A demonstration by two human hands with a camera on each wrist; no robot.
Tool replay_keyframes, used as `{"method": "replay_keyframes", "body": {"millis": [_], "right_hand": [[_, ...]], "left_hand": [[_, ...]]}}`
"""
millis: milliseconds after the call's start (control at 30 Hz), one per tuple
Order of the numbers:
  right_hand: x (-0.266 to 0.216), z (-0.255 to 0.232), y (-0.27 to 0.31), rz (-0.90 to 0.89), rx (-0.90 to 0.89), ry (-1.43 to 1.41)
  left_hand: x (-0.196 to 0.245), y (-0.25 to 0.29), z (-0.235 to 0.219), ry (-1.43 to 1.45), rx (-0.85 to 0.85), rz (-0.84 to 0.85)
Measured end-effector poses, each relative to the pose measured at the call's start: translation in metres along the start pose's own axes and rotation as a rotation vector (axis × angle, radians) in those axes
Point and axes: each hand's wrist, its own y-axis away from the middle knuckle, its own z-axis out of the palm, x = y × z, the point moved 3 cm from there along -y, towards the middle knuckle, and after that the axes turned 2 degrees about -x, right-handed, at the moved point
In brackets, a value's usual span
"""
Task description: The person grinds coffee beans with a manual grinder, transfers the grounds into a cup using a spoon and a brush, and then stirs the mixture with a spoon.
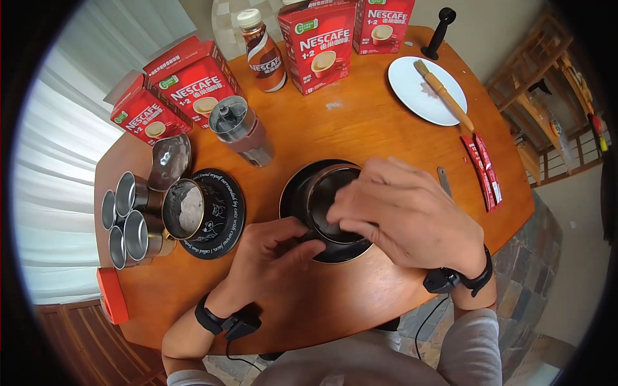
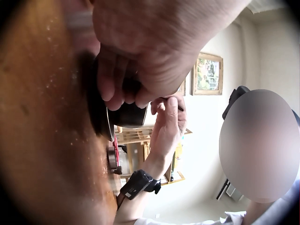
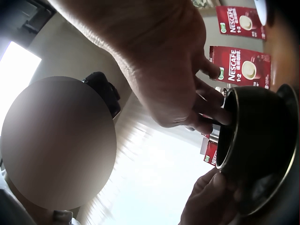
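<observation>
A dark cup (image 1: pixel 318 207) with a thin gold rim stands on a black saucer (image 1: pixel 291 188) near the table's front. My left hand (image 1: pixel 270 256) is at the cup's near left side; its thumb and curled fingers grip the cup there in the left wrist view. Over the mouth of the cup, my right hand (image 1: pixel 405 212) bends down from the right. Its fingers (image 3: pixel 213 110) reach past the rim into the cup, and their tips are hidden inside, so I cannot tell whether they pinch anything.
Left are a black coaster (image 1: pixel 222 222), a cup of pale powder (image 1: pixel 188 207), metal cups (image 1: pixel 143 235) and a grinder (image 1: pixel 241 132). Red coffee boxes (image 1: pixel 322 48) and a bottle (image 1: pixel 264 58) stand behind. Right: a plate (image 1: pixel 412 90) with a brush (image 1: pixel 444 96), and coffee sachets (image 1: pixel 481 170).
</observation>
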Motion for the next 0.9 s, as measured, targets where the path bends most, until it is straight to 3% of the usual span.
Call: {"method": "replay_keyframes", "body": {"millis": [233,333,467,633,733,900], "right_hand": [[-0.001,0.001,-0.002,0.077,-0.033,0.033],[-0.003,-0.001,0.002,0.004,-0.110,-0.079],[-0.002,-0.003,-0.002,0.048,-0.005,0.022],[-0.007,-0.010,0.001,0.041,-0.207,-0.004],[-0.005,-0.017,0.001,0.072,-0.009,0.159],[-0.022,-0.010,-0.002,0.060,-0.114,0.379]], "left_hand": [[0.002,0.001,0.001,-0.053,0.006,0.039],[-0.001,-0.001,-0.001,0.027,0.005,0.000],[0.001,0.000,0.000,0.009,0.011,0.012],[0.001,0.000,0.000,-0.005,0.012,0.008],[0.000,0.002,0.003,-0.058,0.038,0.043],[0.008,0.003,0.006,-0.198,0.036,0.135]]}}
